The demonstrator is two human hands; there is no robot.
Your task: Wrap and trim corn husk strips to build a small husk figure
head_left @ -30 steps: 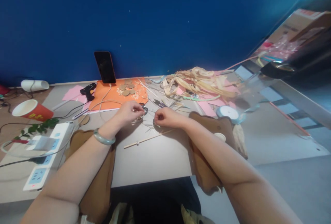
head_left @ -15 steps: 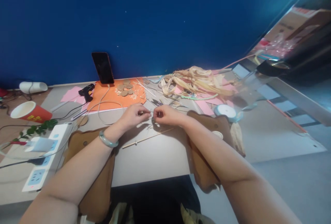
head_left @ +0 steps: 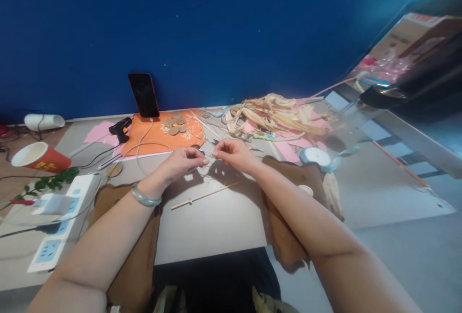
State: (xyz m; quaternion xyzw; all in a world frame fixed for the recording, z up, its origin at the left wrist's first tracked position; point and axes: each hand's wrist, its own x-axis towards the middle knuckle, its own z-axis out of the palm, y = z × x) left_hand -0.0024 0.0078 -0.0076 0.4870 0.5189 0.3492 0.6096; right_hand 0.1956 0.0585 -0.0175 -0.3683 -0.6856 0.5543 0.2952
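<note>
Over the middle of the table, my left hand (head_left: 186, 160), with a jade-coloured bangle (head_left: 146, 196) on its wrist, is closed in a pinch. Close by on the right, my right hand (head_left: 234, 155) pinches thumb against fingertips. A tiny gap separates the fingertips; whatever they hold is too small or thin to make out. Below them lies a thin wooden stick (head_left: 204, 195) with a small pale piece around it. Dark scissors (head_left: 199, 149) show partly behind my left hand. Past the hands, round brown discs (head_left: 174, 130) and pale crumbs lie on an orange sheet (head_left: 142, 144).
A phone (head_left: 143, 94) leans on the blue partition. Dried husk strips (head_left: 274, 115) and pink paper lie at the back right, near a ribbon roll (head_left: 315, 157). Brown pads (head_left: 288, 178) are under both forearms. On the left are a paper cup (head_left: 46, 159), hot-glue gun (head_left: 120, 130) and power strip (head_left: 61, 226).
My right hand has lifted slightly. My left hand has shifted a little left and down. The scissors that showed between the hands now appear partly behind my left hand.
</note>
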